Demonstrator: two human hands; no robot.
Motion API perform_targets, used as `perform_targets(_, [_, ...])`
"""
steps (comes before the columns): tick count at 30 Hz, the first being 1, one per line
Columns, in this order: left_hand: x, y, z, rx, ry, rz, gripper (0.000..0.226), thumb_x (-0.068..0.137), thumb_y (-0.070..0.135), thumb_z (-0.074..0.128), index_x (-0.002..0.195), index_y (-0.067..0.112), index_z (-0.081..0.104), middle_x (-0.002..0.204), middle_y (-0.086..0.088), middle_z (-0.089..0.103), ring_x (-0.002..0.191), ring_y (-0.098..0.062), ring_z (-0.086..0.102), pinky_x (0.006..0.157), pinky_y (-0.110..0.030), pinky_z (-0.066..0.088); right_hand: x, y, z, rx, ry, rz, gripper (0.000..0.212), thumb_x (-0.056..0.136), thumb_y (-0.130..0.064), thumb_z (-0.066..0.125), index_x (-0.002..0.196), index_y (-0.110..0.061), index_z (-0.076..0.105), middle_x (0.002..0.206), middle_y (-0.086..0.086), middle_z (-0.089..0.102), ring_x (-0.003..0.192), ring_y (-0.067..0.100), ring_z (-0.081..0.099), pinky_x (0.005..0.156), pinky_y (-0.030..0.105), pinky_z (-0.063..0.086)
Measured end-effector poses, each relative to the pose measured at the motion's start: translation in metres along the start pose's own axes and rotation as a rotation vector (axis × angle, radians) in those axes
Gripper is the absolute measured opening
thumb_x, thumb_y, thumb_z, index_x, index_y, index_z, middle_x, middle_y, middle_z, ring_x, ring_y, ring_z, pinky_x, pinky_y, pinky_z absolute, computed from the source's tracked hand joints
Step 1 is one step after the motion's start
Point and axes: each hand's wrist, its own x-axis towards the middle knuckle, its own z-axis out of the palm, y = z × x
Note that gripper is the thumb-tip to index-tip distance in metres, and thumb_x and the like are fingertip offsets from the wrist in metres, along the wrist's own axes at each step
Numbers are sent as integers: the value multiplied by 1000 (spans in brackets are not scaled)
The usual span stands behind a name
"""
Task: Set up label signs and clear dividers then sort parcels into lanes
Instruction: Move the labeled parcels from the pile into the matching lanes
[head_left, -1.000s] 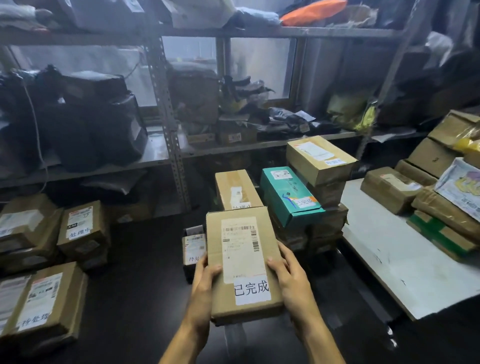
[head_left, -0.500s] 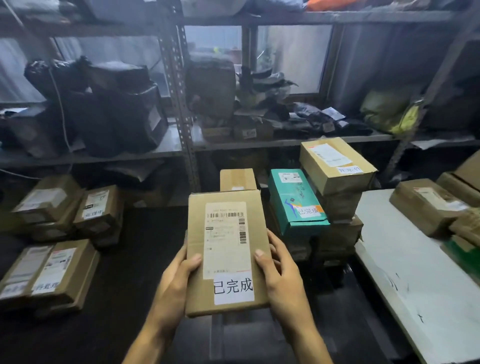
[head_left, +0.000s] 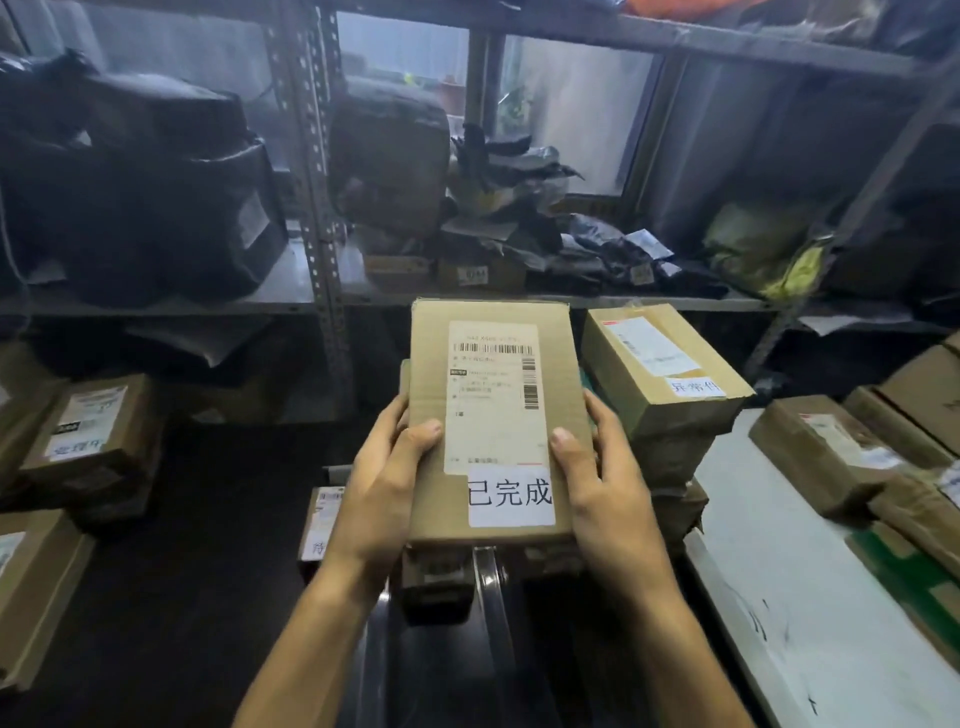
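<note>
Brown cardboard boxes (head_left: 78, 436) with white paper labels sat on the dark surface at the far left. The writing on their labels was too blurry to read. Above them, black plastic bags (head_left: 130, 182) filled a grey metal shelf rack (head_left: 311, 208). A small brown box (head_left: 318, 519) with a white label stood just beside the left wrist, and its writing was partly hidden.

The left hand (head_left: 384, 483) held the left edge of a flat brown cardboard parcel (head_left: 431, 364), up in the middle of the view in front of the rack. The thumb lay on the top face and the fingers reached round the edge.

The parcel had a long white shipping label (head_left: 493, 410) with black barcodes, and its small print could not be read. Below it a white square sticker (head_left: 510, 494) said "已完成" in big black letters.

The right hand (head_left: 608, 493) held the right edge the same way, with the thumb on top beside the sticker and the fingers tucked behind.

Just right of the parcel stood a stack of brown boxes. The top brown box (head_left: 660, 364) had a small white sticker (head_left: 693, 387) that said "异常件". Further right, more taped brown boxes (head_left: 826, 452) lay on a white table (head_left: 805, 623).
</note>
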Motion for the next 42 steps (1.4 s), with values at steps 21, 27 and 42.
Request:
perform_targets(21, [147, -54, 113, 406, 206, -245, 27, 90, 31, 47, 113, 26, 61, 109, 5, 69, 99, -18, 65, 90, -39, 53, 173, 31, -58, -1027, -144, -208, 57, 97, -46, 45, 149, -23, 36, 157, 11, 24, 140, 32, 23, 113, 45, 20])
perform_targets(27, [156, -52, 123, 494, 159, -258, 40, 88, 35, 46, 125, 25, 55, 115, 4, 66, 99, -16, 64, 88, -41, 54, 183, 40, -64, -1108, -148, -244, 50, 99, -45, 38, 144, -22, 42, 154, 6, 31, 135, 29, 25, 108, 45, 16])
perform_targets(42, [151, -38, 125, 659, 156, -94, 56, 88, 35, 48, 142, 28, 39, 140, -1, 49, 128, -22, 45, 107, -47, 39, 175, 25, -60, -808, -116, -274, 44, 98, -41, 50, 140, -26, 51, 155, -2, 36, 141, 23, 27, 112, 39, 21])
